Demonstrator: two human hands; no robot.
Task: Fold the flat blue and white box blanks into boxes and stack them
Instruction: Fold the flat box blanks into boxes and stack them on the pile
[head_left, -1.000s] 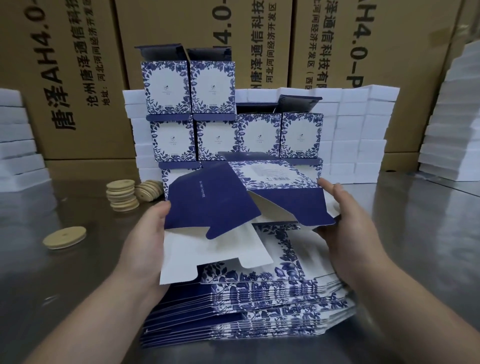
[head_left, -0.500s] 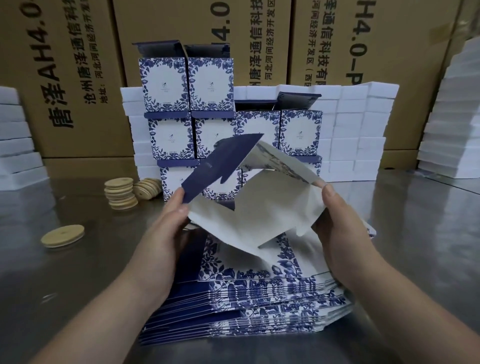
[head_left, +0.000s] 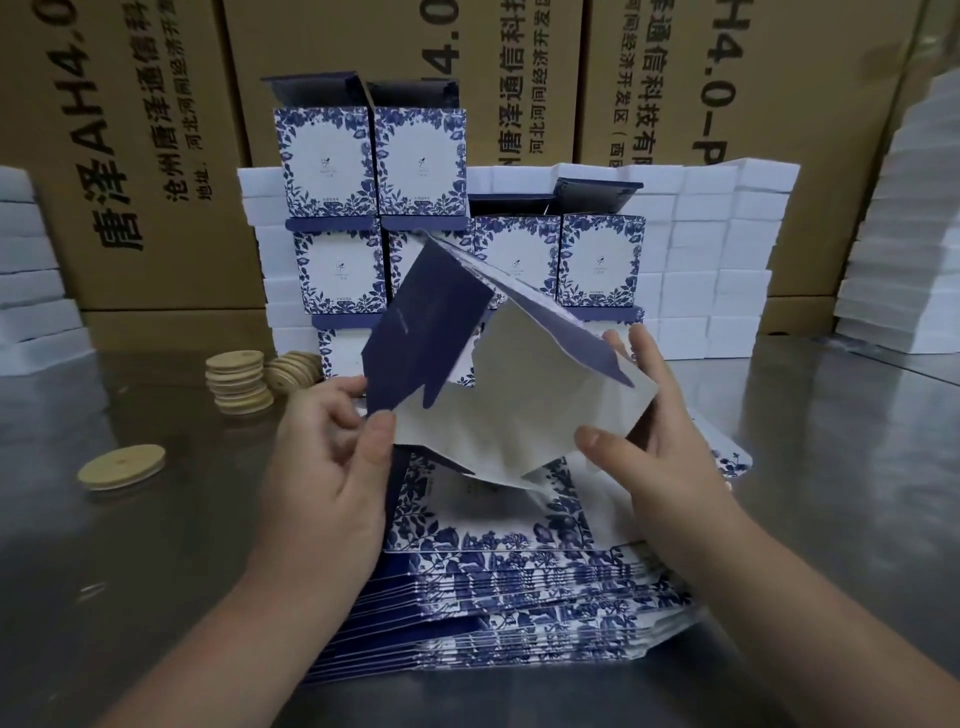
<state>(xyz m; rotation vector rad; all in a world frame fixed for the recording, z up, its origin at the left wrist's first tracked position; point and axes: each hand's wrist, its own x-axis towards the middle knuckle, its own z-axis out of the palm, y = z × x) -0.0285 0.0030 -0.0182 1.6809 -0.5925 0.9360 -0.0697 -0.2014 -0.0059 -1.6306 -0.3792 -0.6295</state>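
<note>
Head view, on my remote feed: the left hand (head_left: 322, 467) pinches the near left corner of one box blank (head_left: 493, 415) between thumb and curled fingers. The right hand (head_left: 660, 457) grips the blank's right edge, thumb on the white inner face and fingers behind. A second ago the blank lay lower and flatter between the hands, its navy flap facing the camera. It now stands tipped up and spread like a tent, with the matte white inside showing and a notched navy panel rising on the left. I read that as the sleeve being popped open, with the flaps not yet tucked.

Directly beneath the hands sits the pile of flat blanks (head_left: 493, 587), thin glossy card printed with blue leaves, its edges fanned. Beyond the hands stand the finished boxes (head_left: 421, 161), square-faced and stacked in tiers, the topmost with lids ajar. Left of the left hand are round wooden discs (head_left: 239, 384) in a short stack, and one lone disc (head_left: 122, 465) lies on the brushed, reflective counter (head_left: 831, 493). White blocks (head_left: 727, 249) and brown cartons (head_left: 156, 156) fill the back.
</note>
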